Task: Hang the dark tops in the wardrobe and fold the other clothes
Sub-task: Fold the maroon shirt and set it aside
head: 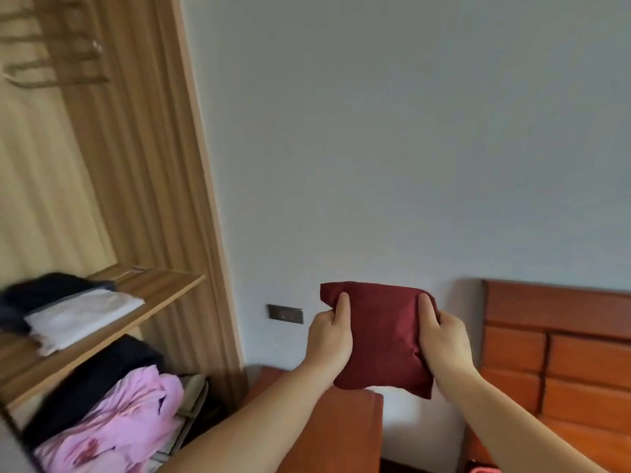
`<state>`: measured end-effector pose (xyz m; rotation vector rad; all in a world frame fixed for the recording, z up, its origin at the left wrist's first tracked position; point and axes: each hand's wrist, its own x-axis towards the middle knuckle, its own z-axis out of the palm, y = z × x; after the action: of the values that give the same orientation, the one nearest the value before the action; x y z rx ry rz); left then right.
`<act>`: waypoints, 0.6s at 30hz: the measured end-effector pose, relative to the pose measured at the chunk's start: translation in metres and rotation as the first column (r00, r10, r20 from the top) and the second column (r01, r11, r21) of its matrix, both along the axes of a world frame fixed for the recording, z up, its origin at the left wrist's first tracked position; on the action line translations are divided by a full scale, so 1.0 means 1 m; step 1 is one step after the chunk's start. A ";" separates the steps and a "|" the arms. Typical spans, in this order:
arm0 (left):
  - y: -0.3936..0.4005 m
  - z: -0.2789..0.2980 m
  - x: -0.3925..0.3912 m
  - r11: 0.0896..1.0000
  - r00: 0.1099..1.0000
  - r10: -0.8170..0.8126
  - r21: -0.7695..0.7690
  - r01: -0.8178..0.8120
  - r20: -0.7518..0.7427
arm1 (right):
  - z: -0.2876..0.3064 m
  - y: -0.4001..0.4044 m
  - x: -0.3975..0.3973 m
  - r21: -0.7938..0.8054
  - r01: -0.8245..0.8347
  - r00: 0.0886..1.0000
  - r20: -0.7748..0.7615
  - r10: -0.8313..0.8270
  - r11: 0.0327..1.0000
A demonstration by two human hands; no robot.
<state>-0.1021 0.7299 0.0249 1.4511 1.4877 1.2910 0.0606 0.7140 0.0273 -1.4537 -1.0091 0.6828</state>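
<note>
Wall (392, 131): plain pale grey, evenly lit by soft light.
Socket (285, 314): dark plate low on the wall, just right of the wardrobe.
Wardrobe (143, 148): light wood grain, open on the left, its side panel running up against the wall.
Shelf (150, 288): wooden board inside the wardrobe.
Headboard (560, 343): reddish-orange panelled wood against the wall, lower right.
Nightstand (345, 428): same reddish wood, between wardrobe and headboard.
</note>
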 end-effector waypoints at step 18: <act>-0.020 -0.018 -0.296 0.767 0.705 0.642 -0.263 -0.585 0.301 | 0.000 0.056 -0.300 -0.045 -0.940 0.322 -0.437 0.840 0.337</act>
<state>-0.3985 0.7103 0.0072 0.5398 1.8169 1.6849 -0.2397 0.7699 0.0272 -0.7835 -1.4693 1.9469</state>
